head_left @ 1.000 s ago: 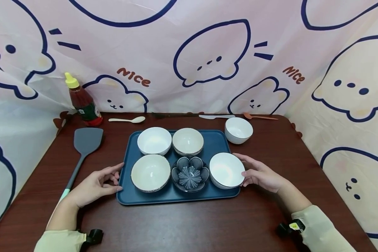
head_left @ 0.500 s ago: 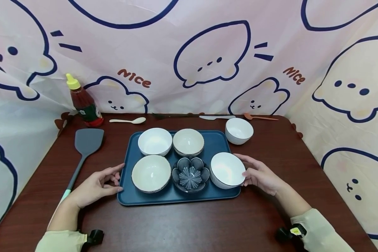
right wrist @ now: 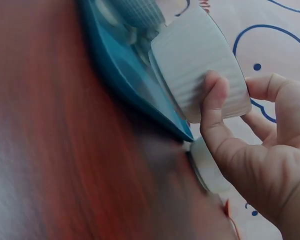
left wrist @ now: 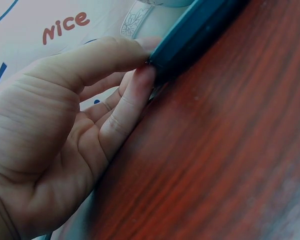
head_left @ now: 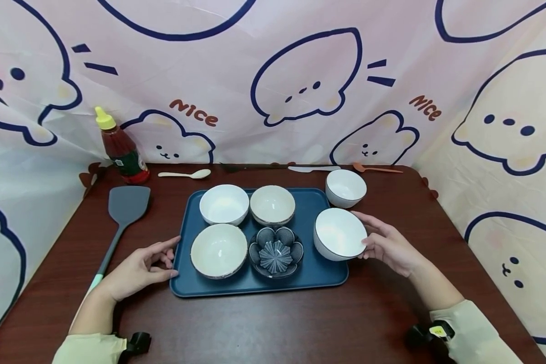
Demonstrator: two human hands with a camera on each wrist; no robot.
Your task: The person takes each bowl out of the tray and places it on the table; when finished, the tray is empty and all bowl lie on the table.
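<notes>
With my right hand [head_left: 393, 250] I'm gripping a white bowl [head_left: 339, 233] between thumb and fingers, holding it over the right edge of the blue tray [head_left: 308, 202]. My left hand [head_left: 135, 269] is pinching the tray's left edge with thumb and forefinger — the other fingers are curling in. Left of the bowl I'm holding, a dark flower-shaped bowl [head_left: 275, 253] is sitting on the tray, with a speckled cream bowl [head_left: 219, 251] next to it. Behind these, a wide white bowl [head_left: 224, 203] and a smaller cream bowl [head_left: 272, 205] are standing side by side. Another small white bowl [head_left: 346, 188] is resting just off the tray's far right corner — and on the table's [head_left: 273, 328] left side a grey spatula [head_left: 128, 202] is lying.
</notes>
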